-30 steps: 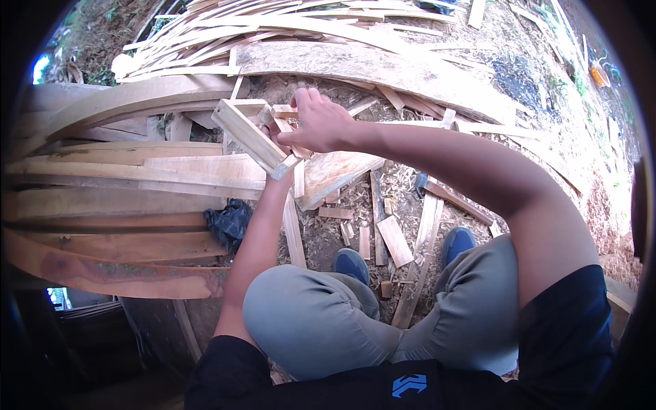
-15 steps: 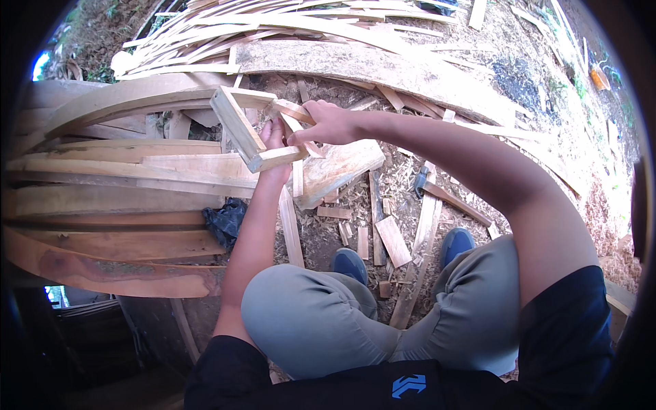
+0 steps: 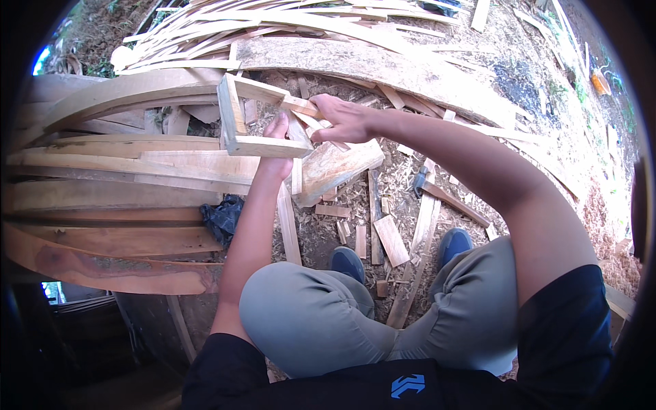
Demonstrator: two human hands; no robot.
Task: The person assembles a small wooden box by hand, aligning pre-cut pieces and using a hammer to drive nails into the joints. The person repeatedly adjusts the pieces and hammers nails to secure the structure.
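Note:
A small frame of pale wooden slats (image 3: 265, 147) is held up in front of me, above the littered ground. My left hand (image 3: 276, 128) reaches beneath its near slat and grips it, with the thumb showing inside the frame. At the frame's right end, my right hand (image 3: 342, 119) has its fingers closed on a short wooden piece (image 3: 299, 104) that meets the far slat. Slanting pieces by the right fingers partly overlap, so I cannot tell how they join. Below the frame lies a thick wooden slab (image 3: 342, 169).
Long boards (image 3: 123, 147) are stacked at the left, with a crumpled black plastic bag (image 3: 223, 220) at their ends. A hammer (image 3: 447, 198) lies right of centre among offcuts (image 3: 391, 240) and shavings. Thin strips (image 3: 273, 31) heap up at the back, behind a broad plank (image 3: 355, 65).
The wooden frame has turned in my hands, its near slat now lying more level and its left end more upright. Both hands have shifted slightly with it and keep their hold.

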